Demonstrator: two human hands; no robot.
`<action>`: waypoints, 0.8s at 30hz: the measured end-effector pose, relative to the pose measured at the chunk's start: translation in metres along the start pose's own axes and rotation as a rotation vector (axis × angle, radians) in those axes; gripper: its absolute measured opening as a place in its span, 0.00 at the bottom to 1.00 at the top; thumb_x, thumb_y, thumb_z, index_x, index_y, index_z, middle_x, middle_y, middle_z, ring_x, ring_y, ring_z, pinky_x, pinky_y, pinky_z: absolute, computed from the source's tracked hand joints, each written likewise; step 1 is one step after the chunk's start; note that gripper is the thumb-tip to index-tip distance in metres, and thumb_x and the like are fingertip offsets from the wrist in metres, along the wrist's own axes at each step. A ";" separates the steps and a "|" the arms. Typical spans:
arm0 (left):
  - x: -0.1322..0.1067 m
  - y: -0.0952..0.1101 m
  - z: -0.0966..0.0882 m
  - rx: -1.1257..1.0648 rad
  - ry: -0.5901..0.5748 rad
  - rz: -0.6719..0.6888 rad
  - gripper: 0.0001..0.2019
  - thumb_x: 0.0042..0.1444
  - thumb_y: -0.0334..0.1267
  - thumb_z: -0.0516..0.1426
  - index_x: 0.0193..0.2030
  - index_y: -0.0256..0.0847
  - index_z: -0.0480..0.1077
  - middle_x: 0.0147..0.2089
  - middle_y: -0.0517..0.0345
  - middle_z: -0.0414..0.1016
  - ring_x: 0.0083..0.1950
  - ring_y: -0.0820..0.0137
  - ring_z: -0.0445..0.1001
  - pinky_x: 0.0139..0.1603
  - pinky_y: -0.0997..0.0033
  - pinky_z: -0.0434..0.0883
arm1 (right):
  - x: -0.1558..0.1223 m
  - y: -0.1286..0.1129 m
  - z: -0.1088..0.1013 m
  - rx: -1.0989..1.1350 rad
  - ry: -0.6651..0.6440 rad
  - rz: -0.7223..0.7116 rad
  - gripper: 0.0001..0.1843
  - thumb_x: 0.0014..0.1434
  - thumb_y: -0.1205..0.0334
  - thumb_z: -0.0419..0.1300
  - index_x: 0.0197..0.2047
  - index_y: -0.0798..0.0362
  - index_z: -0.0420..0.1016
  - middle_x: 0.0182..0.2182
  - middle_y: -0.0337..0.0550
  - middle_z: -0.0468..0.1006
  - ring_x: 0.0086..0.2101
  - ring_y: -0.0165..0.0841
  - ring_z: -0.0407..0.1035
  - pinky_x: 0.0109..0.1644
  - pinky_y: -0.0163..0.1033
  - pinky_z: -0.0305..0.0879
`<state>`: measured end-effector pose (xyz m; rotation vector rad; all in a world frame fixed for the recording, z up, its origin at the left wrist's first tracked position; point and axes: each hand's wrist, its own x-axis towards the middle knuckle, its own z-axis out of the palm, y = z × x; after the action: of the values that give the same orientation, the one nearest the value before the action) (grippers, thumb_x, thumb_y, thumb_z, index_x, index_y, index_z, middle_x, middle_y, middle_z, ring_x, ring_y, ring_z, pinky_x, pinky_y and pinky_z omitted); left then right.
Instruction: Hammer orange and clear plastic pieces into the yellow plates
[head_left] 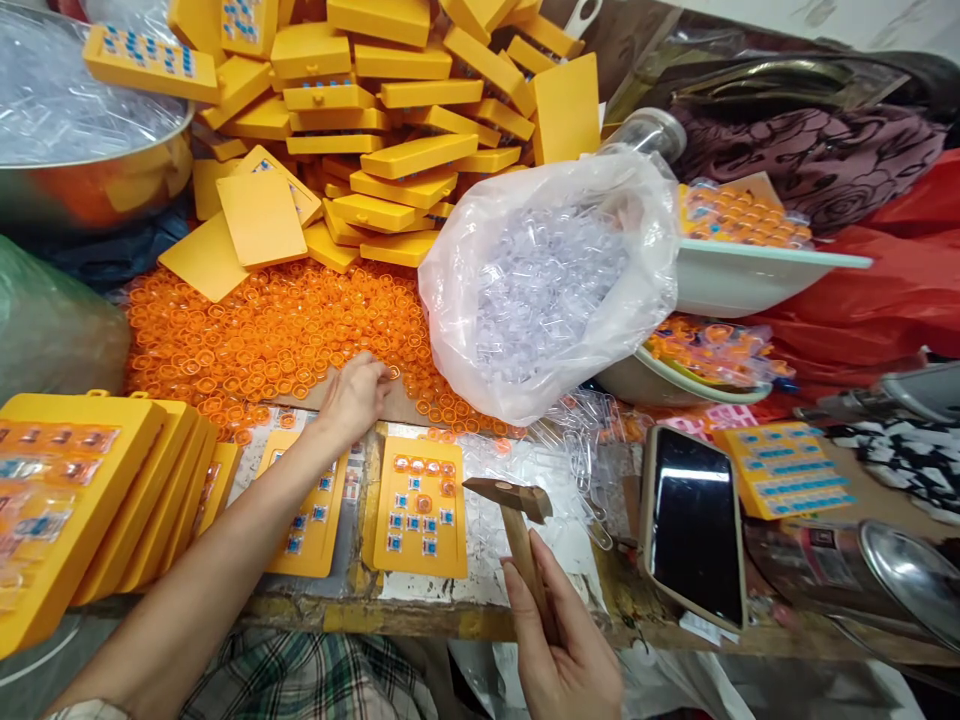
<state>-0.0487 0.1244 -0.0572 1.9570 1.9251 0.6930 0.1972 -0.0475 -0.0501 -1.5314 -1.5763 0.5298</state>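
My left hand reaches into a heap of small orange caps, fingers curled at its near edge; what they pinch is hidden. My right hand grips the handle of a small wooden hammer, its head raised just right of a yellow tray. That tray lies flat before me with a few orange caps in its top row and blue pieces below. A second yellow tray lies under my left forearm.
Yellow trays are piled at the back and stacked on edge at the left. A clear bag of transparent pieces stands right of the caps. A phone, bowls and a filled tray lie to the right.
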 end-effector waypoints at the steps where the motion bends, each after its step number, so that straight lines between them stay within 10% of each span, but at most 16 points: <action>1: -0.001 -0.002 -0.001 0.005 0.010 -0.023 0.08 0.54 0.33 0.57 0.38 0.39 0.76 0.41 0.52 0.74 0.41 0.64 0.74 0.43 0.68 0.71 | -0.001 0.001 0.000 0.010 -0.003 0.013 0.25 0.59 0.68 0.59 0.59 0.43 0.68 0.51 0.41 0.77 0.46 0.35 0.75 0.49 0.36 0.72; 18: -0.008 -0.005 0.000 0.002 -0.042 0.000 0.12 0.61 0.31 0.48 0.36 0.38 0.73 0.37 0.53 0.70 0.37 0.66 0.72 0.36 0.69 0.69 | -0.007 0.000 0.007 0.004 -0.016 -0.017 0.23 0.59 0.68 0.59 0.58 0.50 0.69 0.51 0.47 0.77 0.46 0.38 0.75 0.51 0.42 0.73; 24: -0.063 0.027 -0.020 -0.121 -0.092 0.198 0.18 0.61 0.30 0.50 0.58 0.37 0.62 0.44 0.51 0.72 0.45 0.66 0.72 0.48 0.68 0.70 | -0.015 -0.005 0.000 -0.050 0.018 -0.106 0.28 0.58 0.73 0.59 0.60 0.45 0.67 0.50 0.43 0.77 0.43 0.37 0.76 0.47 0.39 0.75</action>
<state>-0.0354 0.0578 -0.0333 2.0828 1.6129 0.7387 0.1922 -0.0625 -0.0503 -1.4753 -1.6575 0.4188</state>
